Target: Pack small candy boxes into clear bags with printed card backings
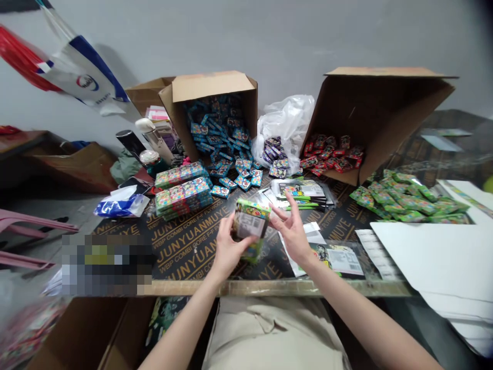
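My left hand (227, 246) grips a small green printed box (251, 226) by its sides, thumb across the front, above the middle of the table. A pale label panel shows on the box, which is a little blurred. My right hand (295, 236) is beside the box's right edge with its fingers spread; whether a fingertip touches the box I cannot tell. Behind the hands lies a pile of flat printed sleeves (304, 190). Below my right hand a clear-wrapped printed sleeve (341, 259) lies near the table's front edge.
An open carton (246, 110) spills small blue packs. Red packs (339, 154) lie in another carton (389, 105), with purple packs (275, 151) between. Green packs (408, 198) and white sheets (435, 257) are at right. Stacked boxes (183, 192) and a tissue pack (122, 203) stand left.
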Demonstrator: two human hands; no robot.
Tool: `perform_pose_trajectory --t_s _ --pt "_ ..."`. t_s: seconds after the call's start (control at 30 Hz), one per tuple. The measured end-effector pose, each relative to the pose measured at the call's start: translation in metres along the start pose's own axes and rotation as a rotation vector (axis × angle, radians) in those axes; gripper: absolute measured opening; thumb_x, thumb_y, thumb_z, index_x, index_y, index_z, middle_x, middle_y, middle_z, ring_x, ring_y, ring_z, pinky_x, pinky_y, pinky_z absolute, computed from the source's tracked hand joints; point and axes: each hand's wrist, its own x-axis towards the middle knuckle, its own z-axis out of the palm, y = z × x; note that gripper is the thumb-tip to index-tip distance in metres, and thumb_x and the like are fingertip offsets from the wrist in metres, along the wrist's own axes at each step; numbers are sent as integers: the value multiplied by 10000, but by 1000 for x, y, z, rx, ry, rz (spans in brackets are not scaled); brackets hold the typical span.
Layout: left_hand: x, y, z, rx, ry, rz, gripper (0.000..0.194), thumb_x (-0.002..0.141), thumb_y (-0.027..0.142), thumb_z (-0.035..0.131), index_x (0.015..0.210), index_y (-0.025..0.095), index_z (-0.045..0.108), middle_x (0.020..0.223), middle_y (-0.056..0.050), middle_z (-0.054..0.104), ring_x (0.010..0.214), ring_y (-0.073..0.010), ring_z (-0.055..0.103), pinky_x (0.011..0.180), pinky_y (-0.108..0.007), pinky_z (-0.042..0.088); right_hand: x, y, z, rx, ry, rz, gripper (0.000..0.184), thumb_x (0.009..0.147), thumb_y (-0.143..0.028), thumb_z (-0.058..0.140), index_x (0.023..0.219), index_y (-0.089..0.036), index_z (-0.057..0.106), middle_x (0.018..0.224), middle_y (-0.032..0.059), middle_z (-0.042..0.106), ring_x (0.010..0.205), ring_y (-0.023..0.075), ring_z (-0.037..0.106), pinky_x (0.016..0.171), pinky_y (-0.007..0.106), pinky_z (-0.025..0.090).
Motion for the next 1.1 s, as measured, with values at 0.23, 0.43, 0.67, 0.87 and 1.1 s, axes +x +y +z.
perform_pose_trajectory --t_s 0.23,0.43,0.67,0.87,1.1 --pt "-20 15 38 -678 -6 -371 382 763 502 540 733 128 615 660 -9 577 618 -121 515 583 -219 408 7 -20 19 284 297 225 351 675 -272 637 982 -201 482 675 -24 647 596 140 592 538 230 445" --pt "-14 32 39 -1097 20 -570 290 706 415 633 795 139 645 674 6 648 575 -105 559 564 -199 410 -2 -32 6 497 194 302 423 666 -211 606 1042 -252 418 784 -17 698 709 170 641 663 291 474" --pt "6 44 19 -834 -78 -408 176 689 241 610 821 145 674 766 -20 665 665 -113 586 589 -198 429 4 -28 -15 468 -6 456 343 632 -143 634 963 -199 563 889 32 695 779 168 642 717 292 474" --pt "5 63 1 -264 -62 52 91 666 232 678 638 147 691 751 -51 670 730 -158 612 697 -255 467 -2 -28 -32 -4 -98 54 154 691 -289 680 806 -190 700 857 46 698 841 192 621 783 317 469" --pt "20 65 -4 -218 -222 -117 210 622 292 726 753 130 696 719 -52 688 653 -161 624 611 -244 494 1 -40 -37 -155 -108 16 162 686 -313 690 790 -191 707 747 26 695 663 158 625 633 276 500"
